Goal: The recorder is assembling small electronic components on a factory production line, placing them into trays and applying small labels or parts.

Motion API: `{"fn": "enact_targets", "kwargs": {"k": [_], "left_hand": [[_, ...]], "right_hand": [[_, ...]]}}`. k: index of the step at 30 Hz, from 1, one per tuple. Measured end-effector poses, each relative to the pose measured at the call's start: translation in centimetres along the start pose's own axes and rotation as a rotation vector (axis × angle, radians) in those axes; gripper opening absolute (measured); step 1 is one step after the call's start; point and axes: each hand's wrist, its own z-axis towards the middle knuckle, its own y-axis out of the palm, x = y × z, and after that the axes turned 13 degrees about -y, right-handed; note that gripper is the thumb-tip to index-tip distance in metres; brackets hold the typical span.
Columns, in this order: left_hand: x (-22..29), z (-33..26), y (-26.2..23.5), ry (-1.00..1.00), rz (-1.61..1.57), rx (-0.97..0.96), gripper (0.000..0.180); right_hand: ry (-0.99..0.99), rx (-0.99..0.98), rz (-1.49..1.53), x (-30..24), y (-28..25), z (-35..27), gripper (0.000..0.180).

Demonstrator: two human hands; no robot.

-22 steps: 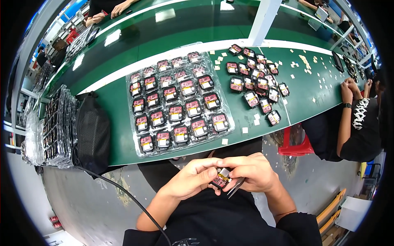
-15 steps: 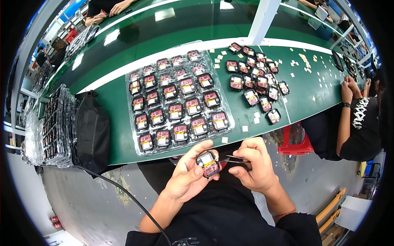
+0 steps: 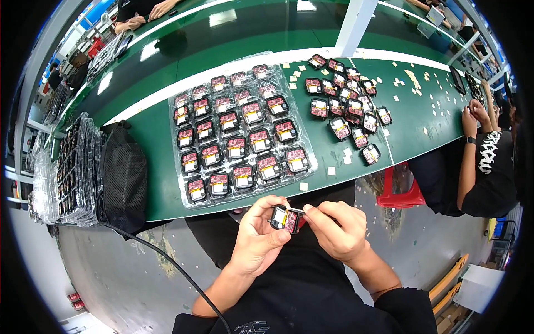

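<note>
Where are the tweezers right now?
In the head view, the tweezers are just below and right of the middle, in the person's right hand, pointing left at the small black-framed device in the left hand.

A dull metallic sheen is being shown by the slim tweezers (image 3: 296, 210), and smooth black plastic is being presented by the held casing (image 3: 284, 219). Light is being thrown back by the glossy green worktop (image 3: 267, 30) and in small glints by the clear plastic tray (image 3: 305, 133). A rough mesh weave is being displayed by the black bag (image 3: 125, 178), matt cloth by the dark shirt (image 3: 317, 300), smooth plastic by the red stool (image 3: 401, 192).
</note>
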Motion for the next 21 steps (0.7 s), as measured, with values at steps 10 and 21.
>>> {"fn": "enact_targets", "kwargs": {"k": [10, 21], "left_hand": [[-0.3, -0.1, -0.2, 0.101, 0.15, 0.056, 0.062], [-1.1, -0.4, 0.8, 0.13, 0.11, 0.142, 0.062]], "right_hand": [[0.249, 0.016, 0.247, -0.4, 0.1, 0.1, 0.017], [0.195, 0.052, 0.128, -1.3, 1.1, -0.8, 0.024]]}}
